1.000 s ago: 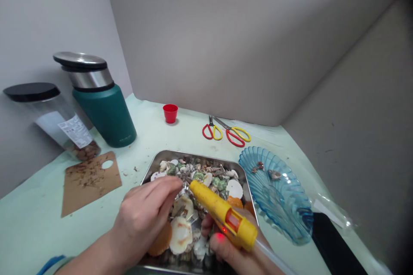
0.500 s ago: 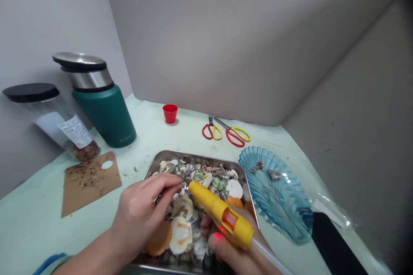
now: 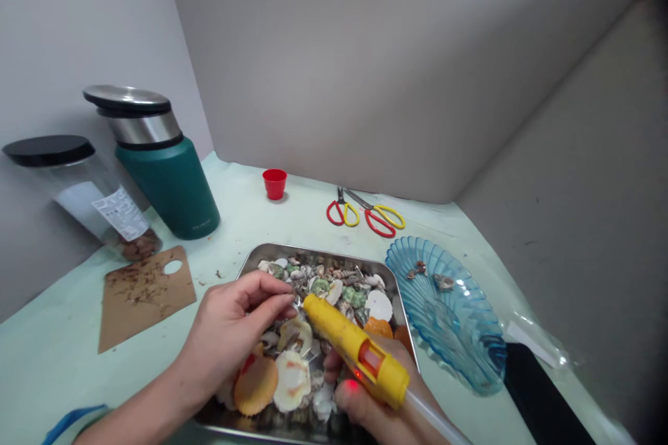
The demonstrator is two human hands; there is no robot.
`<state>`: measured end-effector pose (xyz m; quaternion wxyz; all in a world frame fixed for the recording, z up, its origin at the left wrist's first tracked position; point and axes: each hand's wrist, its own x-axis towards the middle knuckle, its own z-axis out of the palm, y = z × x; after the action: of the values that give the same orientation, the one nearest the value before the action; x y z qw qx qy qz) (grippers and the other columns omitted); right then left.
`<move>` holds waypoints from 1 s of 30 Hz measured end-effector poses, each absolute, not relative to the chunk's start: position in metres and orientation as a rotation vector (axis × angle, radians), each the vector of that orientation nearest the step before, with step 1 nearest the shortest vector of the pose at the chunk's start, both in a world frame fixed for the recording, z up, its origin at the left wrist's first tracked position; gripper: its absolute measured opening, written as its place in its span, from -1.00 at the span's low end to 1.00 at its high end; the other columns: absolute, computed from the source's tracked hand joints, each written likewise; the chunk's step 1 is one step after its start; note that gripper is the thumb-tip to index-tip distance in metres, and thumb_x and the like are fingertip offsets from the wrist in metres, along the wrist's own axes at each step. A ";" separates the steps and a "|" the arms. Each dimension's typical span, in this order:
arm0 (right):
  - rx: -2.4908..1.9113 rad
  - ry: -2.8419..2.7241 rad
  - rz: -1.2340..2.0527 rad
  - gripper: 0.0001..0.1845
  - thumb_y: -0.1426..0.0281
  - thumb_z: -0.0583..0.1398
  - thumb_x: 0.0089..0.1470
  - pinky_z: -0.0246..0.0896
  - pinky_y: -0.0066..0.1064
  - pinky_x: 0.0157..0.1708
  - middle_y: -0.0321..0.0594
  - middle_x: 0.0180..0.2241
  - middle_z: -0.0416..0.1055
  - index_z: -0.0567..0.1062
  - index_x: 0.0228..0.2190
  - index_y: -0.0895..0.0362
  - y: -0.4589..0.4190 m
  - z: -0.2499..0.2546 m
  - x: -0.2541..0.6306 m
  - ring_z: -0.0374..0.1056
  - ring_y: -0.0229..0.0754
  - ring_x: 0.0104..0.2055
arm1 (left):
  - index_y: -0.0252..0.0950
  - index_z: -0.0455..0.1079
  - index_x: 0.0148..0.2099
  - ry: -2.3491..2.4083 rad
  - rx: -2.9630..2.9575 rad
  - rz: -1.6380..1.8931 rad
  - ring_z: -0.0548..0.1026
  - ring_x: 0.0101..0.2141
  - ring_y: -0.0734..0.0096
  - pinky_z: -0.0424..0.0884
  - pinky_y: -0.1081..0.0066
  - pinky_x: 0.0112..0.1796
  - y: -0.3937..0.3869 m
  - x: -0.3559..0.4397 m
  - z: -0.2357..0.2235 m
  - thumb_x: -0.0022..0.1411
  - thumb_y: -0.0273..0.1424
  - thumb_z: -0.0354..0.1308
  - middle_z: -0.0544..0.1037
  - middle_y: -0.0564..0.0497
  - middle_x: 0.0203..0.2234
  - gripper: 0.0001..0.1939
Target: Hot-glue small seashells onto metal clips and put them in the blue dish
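Note:
My right hand (image 3: 383,400) is wrapped around a yellow pen-type glue gun (image 3: 347,337), with a clear glue stick (image 3: 435,421) coming out of its rear and a red light glowing on its side. Its nozzle points up and left. Close to that nozzle, my left hand (image 3: 240,316) pinches thumb and forefinger together; what they hold, if anything, is too small to make out. Both hands are over a metal tray (image 3: 410,334) full of mixed seashells, among them an orange scallop shell (image 3: 255,386) and a pale scallop shell (image 3: 292,380).
Right of the tray lies a blue shell-shaped dish (image 3: 443,320) with small shells in it. Behind are two pairs of scissors (image 3: 383,222) and a red cup (image 3: 274,184). A green bottle (image 3: 170,184), a black-lidded jar (image 3: 99,198) and soiled brown cardboard (image 3: 146,299) stand or lie left.
My left hand has shifted slightly left and its fingers have lifted a little, showing more of the orange scallop shell. The glue gun has barely moved.

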<state>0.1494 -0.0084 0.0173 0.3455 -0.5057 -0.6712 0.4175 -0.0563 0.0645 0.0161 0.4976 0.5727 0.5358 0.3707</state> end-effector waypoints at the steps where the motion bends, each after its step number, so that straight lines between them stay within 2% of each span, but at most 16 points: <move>1: -1.311 -1.741 1.084 -0.69 0.15 0.18 0.06 0.30 -0.42 -0.31 -0.19 -0.37 0.44 0.50 -0.26 0.11 -0.009 0.018 0.149 0.38 -0.21 -0.36 | -0.27 0.45 -0.35 1.282 1.333 0.896 0.56 -0.44 0.34 0.47 0.43 -0.36 0.065 -0.056 0.017 0.04 -0.29 0.22 0.59 0.02 -0.51 -0.84; 10: -1.318 -1.718 1.077 -0.70 0.16 0.16 0.08 0.30 -0.40 -0.32 -0.17 -0.36 0.44 0.49 -0.28 0.11 -0.011 0.015 0.147 0.40 -0.18 -0.33 | -0.30 0.46 -0.40 1.230 1.209 0.889 0.46 -0.54 0.50 0.37 0.54 -0.48 0.071 -0.057 0.022 -0.02 -0.34 0.28 0.53 0.08 -0.58 -0.86; 15: -1.329 -1.703 1.061 -0.72 0.18 0.16 0.08 0.30 -0.39 -0.29 -0.17 -0.35 0.45 0.49 -0.26 0.10 -0.011 0.013 0.147 0.39 -0.17 -0.32 | -0.30 0.46 -0.38 1.229 1.205 0.883 0.45 -0.55 0.50 0.35 0.53 -0.48 0.072 -0.056 0.021 0.00 -0.34 0.27 0.51 0.08 -0.61 -0.86; 30: -1.346 -1.707 1.071 -0.74 0.21 0.19 0.05 0.30 -0.44 -0.40 -0.19 -0.36 0.42 0.48 -0.25 0.10 -0.010 0.014 0.148 0.36 -0.21 -0.39 | -0.32 0.43 -0.38 1.196 1.180 0.854 0.44 -0.58 0.49 0.37 0.49 -0.47 0.071 -0.055 0.023 0.01 -0.32 0.26 0.52 0.07 -0.65 -0.84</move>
<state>0.1477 -0.0100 0.0144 0.3517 -0.5200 -0.6594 0.4137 -0.0549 0.0714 0.0234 0.5876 0.5066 0.5135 0.3665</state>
